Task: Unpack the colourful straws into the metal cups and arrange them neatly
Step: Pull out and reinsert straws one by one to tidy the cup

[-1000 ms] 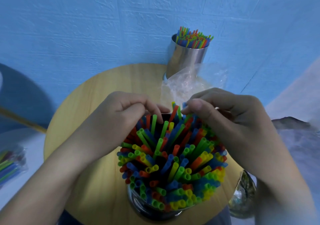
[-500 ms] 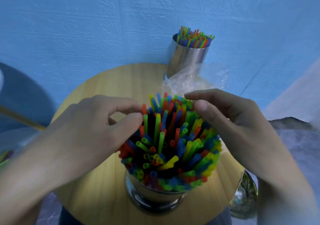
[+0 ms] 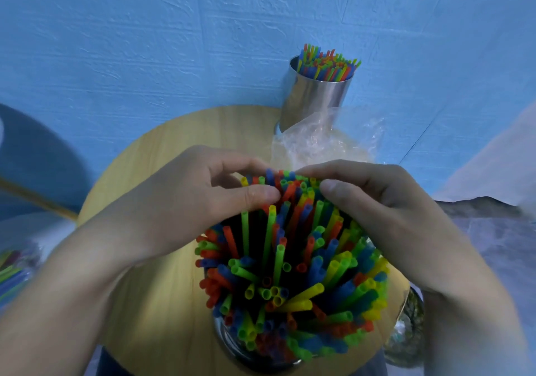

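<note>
Wooden and round, your table [image 3: 174, 149] stands by a rough blue wall [image 3: 145, 42], and your left hand [image 3: 185, 201] and right hand [image 3: 385, 207] pinch thin plastic straws [image 3: 290, 259] standing in the near shiny metal cup [image 3: 232, 343].

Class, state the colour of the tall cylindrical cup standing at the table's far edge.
The tall cylindrical metal cup is shiny silver, clearest in the head view.

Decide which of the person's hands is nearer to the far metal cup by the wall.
Right. The right hand lies directly in front of the far metal cup; the left hand sits farther off, to its front left.
</note>
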`<state>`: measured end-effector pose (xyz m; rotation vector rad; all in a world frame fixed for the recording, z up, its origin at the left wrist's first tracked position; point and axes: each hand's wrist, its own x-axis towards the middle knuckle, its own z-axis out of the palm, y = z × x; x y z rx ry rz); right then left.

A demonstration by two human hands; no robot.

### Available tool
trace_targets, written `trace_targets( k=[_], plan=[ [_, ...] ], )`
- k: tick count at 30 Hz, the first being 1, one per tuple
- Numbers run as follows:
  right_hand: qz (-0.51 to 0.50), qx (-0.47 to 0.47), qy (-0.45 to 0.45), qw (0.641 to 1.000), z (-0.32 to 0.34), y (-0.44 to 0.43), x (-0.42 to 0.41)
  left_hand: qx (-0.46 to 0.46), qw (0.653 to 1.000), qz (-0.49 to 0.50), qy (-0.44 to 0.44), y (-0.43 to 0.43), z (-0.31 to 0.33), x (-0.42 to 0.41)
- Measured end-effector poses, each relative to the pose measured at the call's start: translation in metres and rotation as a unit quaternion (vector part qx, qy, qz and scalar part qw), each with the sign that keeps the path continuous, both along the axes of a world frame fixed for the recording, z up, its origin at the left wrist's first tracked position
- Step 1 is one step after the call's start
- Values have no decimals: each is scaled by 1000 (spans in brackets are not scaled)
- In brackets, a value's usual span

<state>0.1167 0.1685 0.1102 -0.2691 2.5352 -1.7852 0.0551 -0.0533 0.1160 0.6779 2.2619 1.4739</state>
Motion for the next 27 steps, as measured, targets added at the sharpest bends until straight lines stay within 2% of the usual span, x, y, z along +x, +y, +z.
trace_targets(
  k=[13, 27],
  plan=[
    [-14, -31, 23, 999, -7, 0, -3, 43, 996, 62, 57, 4, -5, 4],
    [-57, -40, 65, 995, -7, -1, 1, 137, 980, 57, 130, 6, -2, -6]
  ],
)
